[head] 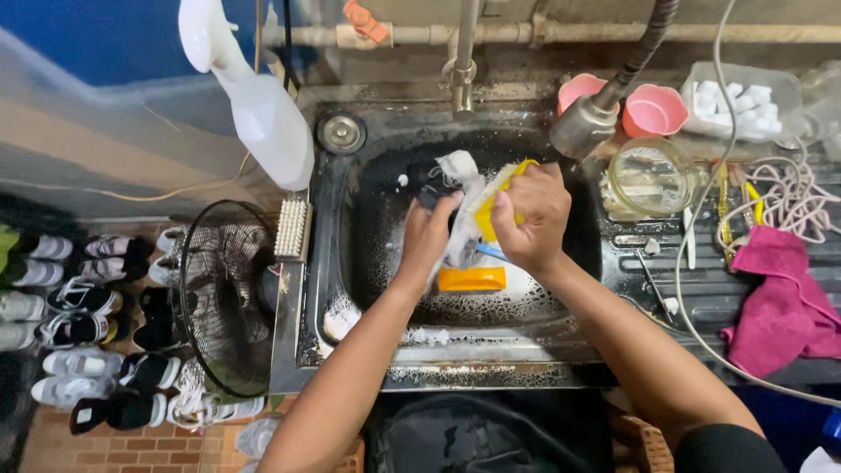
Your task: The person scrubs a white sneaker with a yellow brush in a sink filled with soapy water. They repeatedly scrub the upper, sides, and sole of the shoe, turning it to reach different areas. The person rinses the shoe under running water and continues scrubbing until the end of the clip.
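Fingers of the right hand (530,219): curled tight around a yellow scrub brush (499,194). Fingers of the left hand (429,235): closed on a black-and-white shoe (451,197), held over the soapy sink (350,263). Orange soap bar (471,278): just near of the hands. Spray hose head (585,125): far right, close above the brush. White brush (292,228): left rim. Glass jar (648,178), pink cups (653,109), magenta cloth (780,307): right drainboard. Shoe rows (79,333), wire fan guard (223,298): floor, left.
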